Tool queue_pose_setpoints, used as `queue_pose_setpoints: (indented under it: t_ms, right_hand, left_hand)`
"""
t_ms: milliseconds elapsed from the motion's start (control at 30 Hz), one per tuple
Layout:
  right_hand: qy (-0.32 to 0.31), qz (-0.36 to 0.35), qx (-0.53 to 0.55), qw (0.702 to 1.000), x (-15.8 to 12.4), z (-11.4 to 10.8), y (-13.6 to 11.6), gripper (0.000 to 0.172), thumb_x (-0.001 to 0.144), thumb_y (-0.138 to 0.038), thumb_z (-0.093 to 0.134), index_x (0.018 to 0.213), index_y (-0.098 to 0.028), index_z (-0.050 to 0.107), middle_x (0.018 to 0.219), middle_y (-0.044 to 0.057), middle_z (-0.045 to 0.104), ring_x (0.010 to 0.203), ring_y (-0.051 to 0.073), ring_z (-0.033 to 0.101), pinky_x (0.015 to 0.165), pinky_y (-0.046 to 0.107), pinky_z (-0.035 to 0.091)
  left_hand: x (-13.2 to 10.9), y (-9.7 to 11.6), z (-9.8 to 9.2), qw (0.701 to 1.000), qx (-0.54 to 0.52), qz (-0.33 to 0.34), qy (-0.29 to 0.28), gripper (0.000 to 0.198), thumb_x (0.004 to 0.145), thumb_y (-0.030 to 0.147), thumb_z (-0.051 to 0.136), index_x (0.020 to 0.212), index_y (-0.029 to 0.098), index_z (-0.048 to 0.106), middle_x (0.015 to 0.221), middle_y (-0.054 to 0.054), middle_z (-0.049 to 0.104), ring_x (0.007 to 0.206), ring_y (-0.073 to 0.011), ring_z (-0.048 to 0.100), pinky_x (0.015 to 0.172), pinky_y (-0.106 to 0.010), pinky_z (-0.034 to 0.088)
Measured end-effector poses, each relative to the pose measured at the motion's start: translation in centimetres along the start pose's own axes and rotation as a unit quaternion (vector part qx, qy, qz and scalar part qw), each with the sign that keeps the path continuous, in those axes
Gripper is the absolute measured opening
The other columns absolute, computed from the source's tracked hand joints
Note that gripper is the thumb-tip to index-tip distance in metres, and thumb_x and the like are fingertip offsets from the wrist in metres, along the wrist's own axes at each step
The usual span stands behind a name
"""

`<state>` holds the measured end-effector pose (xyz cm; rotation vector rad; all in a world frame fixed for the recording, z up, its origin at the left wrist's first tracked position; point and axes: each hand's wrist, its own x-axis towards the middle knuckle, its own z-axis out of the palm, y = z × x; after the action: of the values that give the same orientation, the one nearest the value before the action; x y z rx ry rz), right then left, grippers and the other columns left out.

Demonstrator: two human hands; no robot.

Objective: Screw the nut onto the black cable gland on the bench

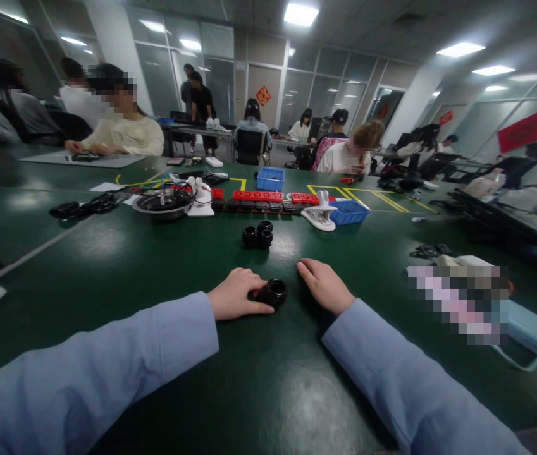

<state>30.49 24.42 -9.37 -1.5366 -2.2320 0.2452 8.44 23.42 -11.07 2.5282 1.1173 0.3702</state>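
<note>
Both my forearms in light blue sleeves rest on a dark green table (107, 265). My left hand (234, 295) is curled, with its thumb and fingers closed on a small black round part (272, 292) lying on the table. My right hand (325, 285) lies palm down just right of that part, fingers together and bent slightly, holding nothing that I can see. A cluster of similar black round parts (257, 236) sits a little farther out, apart from both hands.
Farther out lie a row of red and black blocks (259, 197), two blue bins (271, 179) (350, 212), white clips (320, 215), a metal bowl (161, 203) with cables, and black items (83, 206). Other people sit around the table. A light blue object (534, 328) lies right.
</note>
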Motion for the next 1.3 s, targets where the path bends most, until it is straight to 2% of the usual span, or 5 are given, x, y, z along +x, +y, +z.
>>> queue_pose_setpoints:
  t_ms: [133,433,700,867,1300]
  right_hand:
    - [0.026,0.014,0.023,0.999,0.3,0.5,0.7,0.037,0.097,-0.032,0.032,0.111,-0.009,0.058,0.103,0.013,0.062,0.098,0.021,0.056,0.085,0.031,0.040]
    - [0.020,-0.042,0.071,0.996,-1.7,0.2,-2.8,0.029,0.091,-0.029,0.048,0.112,-0.012,0.057,0.103,0.009,0.062,0.097,0.020,0.056,0.086,0.034,0.043]
    - [-0.005,-0.090,0.097,0.991,-2.7,0.6,-4.3,0.045,0.073,-0.023,0.070,0.114,-0.012,0.053,0.107,0.009,0.059,0.098,0.022,0.053,0.088,0.038,0.044]
    - [-0.006,-0.104,0.098,0.990,-2.7,0.4,-4.5,0.032,0.075,-0.019,0.068,0.105,-0.015,0.058,0.099,0.006,0.061,0.093,0.021,0.054,0.084,0.036,0.045]
    - [-0.022,-0.109,0.054,0.992,-2.8,0.1,-4.9,0.038,0.078,-0.018,0.065,0.115,-0.013,0.058,0.100,0.008,0.060,0.093,0.021,0.052,0.084,0.035,0.044]
  left_hand:
    - [-0.1,0.1,-0.1,1.000,0.003,-0.001,-0.001,0.034,0.076,0.051,0.064,0.078,0.017,0.058,0.073,0.001,0.055,0.077,-0.0179,0.049,0.074,-0.030,0.030]
    - [-0.1,0.1,0.1,1.000,0.003,0.001,0.006,0.033,0.076,0.050,0.064,0.079,0.017,0.058,0.073,0.001,0.054,0.077,-0.0180,0.048,0.073,-0.030,0.030]
    - [0.1,-0.2,0.4,1.000,-0.002,0.005,0.018,0.038,0.077,0.052,0.062,0.073,0.016,0.054,0.070,0.002,0.051,0.074,-0.0166,0.048,0.074,-0.030,0.031]
    - [0.0,-0.1,0.4,1.000,0.006,0.003,0.019,0.036,0.077,0.050,0.063,0.072,0.016,0.053,0.070,0.002,0.051,0.074,-0.0165,0.048,0.074,-0.030,0.032]
    - [0.0,0.2,0.2,1.000,0.012,-0.004,0.013,0.035,0.076,0.048,0.064,0.070,0.015,0.053,0.070,0.002,0.051,0.074,-0.0166,0.047,0.074,-0.031,0.033]
